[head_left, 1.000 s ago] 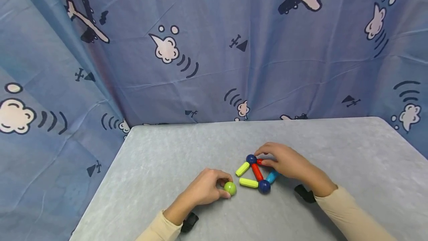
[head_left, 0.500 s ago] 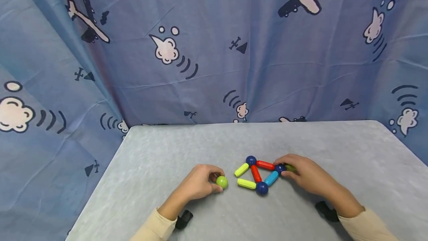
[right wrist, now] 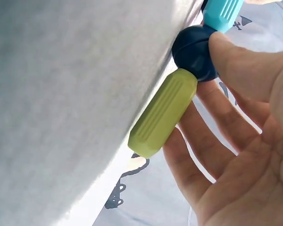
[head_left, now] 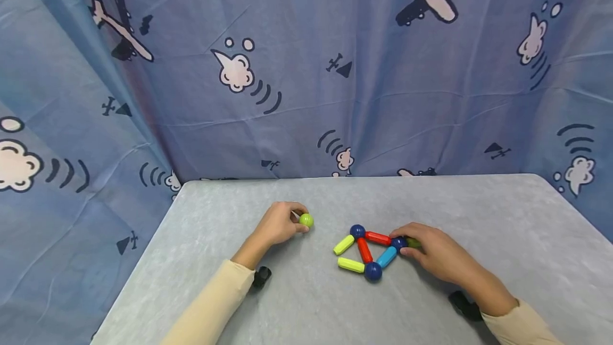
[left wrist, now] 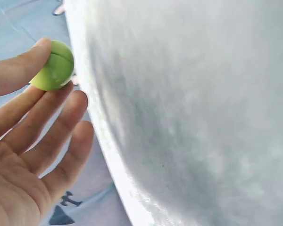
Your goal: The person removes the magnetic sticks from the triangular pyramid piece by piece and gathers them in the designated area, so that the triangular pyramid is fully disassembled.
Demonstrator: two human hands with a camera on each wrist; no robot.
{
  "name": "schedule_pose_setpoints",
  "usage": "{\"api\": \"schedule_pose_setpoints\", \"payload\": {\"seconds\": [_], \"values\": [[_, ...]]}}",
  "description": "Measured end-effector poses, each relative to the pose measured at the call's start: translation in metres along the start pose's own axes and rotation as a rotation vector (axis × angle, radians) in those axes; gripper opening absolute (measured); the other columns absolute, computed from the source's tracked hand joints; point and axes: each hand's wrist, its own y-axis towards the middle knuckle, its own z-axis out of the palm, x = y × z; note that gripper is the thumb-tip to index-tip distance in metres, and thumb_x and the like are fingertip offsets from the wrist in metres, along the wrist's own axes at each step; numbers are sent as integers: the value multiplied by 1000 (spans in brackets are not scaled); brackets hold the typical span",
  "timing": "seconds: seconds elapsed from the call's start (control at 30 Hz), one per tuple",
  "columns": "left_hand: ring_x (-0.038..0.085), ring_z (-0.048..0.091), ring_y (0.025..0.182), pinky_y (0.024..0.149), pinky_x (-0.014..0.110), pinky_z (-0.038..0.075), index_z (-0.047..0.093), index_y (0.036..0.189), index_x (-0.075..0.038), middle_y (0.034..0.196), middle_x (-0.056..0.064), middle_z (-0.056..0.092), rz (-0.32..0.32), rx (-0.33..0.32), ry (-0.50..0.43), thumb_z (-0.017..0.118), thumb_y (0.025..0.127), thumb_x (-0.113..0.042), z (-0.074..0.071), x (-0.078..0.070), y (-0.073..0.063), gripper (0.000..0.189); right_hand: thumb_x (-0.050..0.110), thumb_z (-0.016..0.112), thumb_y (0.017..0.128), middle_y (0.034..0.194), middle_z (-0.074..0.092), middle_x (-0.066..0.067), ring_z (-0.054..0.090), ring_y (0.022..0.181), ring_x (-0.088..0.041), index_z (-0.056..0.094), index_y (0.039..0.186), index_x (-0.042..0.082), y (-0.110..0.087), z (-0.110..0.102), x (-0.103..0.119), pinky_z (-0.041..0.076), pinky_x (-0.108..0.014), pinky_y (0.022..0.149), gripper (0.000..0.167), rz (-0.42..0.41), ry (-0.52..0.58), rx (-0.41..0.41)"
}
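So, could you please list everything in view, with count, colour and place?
connector balls: 3, dark blue, triangle corners
red rods: 2, red, triangle's far and left sides
blue rod: 1, light blue, near-right side
lime rods: 2, yellow-green, pointing left
olive rod: 1, olive green, at right corner
green ball: 1, light green, left of triangle
table: 1, pale grey, underneath
printed curtain: 1, blue, behind table
sleeves: 2, cream, lower left and right
wrist devices: 2, black, by sleeve ends
left grip: 1, pinching green ball
right grip: 1, pinching right corner ball
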Motion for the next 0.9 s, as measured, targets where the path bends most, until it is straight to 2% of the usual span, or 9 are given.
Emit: {"api": "schedule_pose_setpoints", "payload": {"seconds": [0.13,0.23,0.37,0.63,0.9], "values": [[14,66,86,75,31,52,74,108,-14,104,3,74,-16,-10,21,84,80,-19,1,5,16,31,16,77,86,119,69,-2,65,112,-28,69,119,23,0,1,0,52,-53,94,35,-1,-1,-11],[16,67,91,81,33,53,74,111,-14,108,4,74,-51,-7,23,83,81,-20,2,9,26,32,16,77,86,118,69,-1,65,111,-27,69,119,24,-2,3,0,52,-53,94,35,0,3,-14],[18,69,96,87,36,54,73,113,-14,112,5,74,-84,-5,-9,83,81,-20,2,12,35,34,16,77,86,117,69,0,65,110,-26,69,119,24,-2,3,1,53,-53,93,35,4,0,-19],[16,68,91,83,33,53,74,110,-15,111,4,74,-88,-25,-47,84,80,-20,3,14,39,33,15,77,85,117,70,-2,66,111,-28,70,118,21,-2,0,0,52,-53,93,34,-15,-11,-50],[16,71,94,88,35,53,74,110,-17,112,3,74,-126,-57,-48,85,79,-21,5,15,44,33,15,76,86,117,70,-2,66,111,-28,70,119,21,-4,1,0,52,-53,93,34,-1,-8,-43]]}}
